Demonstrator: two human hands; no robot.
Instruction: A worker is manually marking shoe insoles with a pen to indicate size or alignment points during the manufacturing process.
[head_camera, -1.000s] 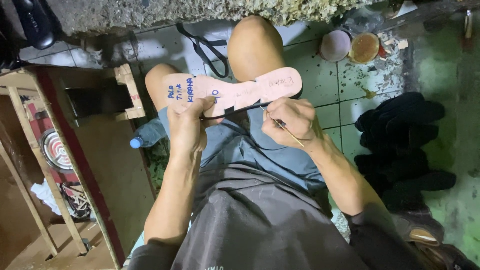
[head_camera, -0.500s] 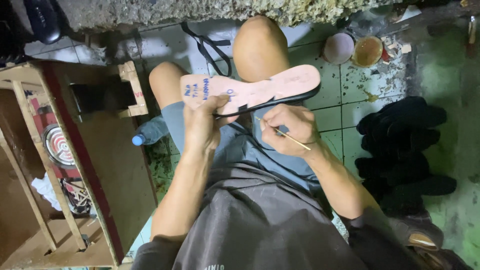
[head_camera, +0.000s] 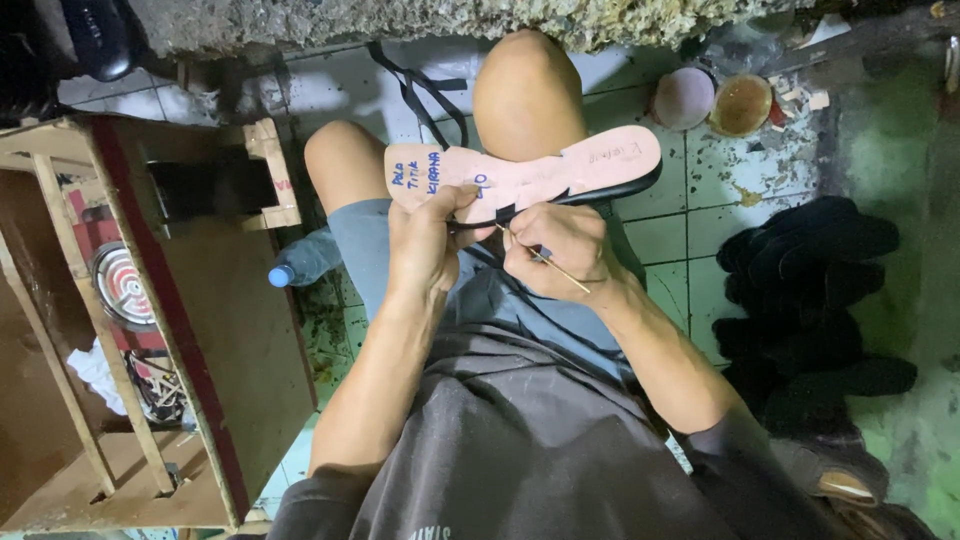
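Two hands meet over the lap of a seated person, and everything else sits around them. At the far left a rough wooden crate (head_camera: 150, 330) stands on the floor, with a round black-and-white object (head_camera: 120, 285) and some white rags inside it. Just right of the crate a clear plastic bottle (head_camera: 305, 262) with a blue cap lies on the tiled floor, tucked beside the thigh. The left hand (head_camera: 428, 240) is closed on the near edge of a pink shoe sole (head_camera: 520, 175), thumb on top, holding it across the bare knees; the sole has blue handwriting at its left end and a black underside showing at its right end. The right hand (head_camera: 560, 255) is pinched around a thin stick-like tool (head_camera: 545, 260), its tip touching the sole's near edge. Farther right, two round containers (head_camera: 715, 100) sit on the floor, and a pile of black soles (head_camera: 810, 300) lies well apart from the hands.
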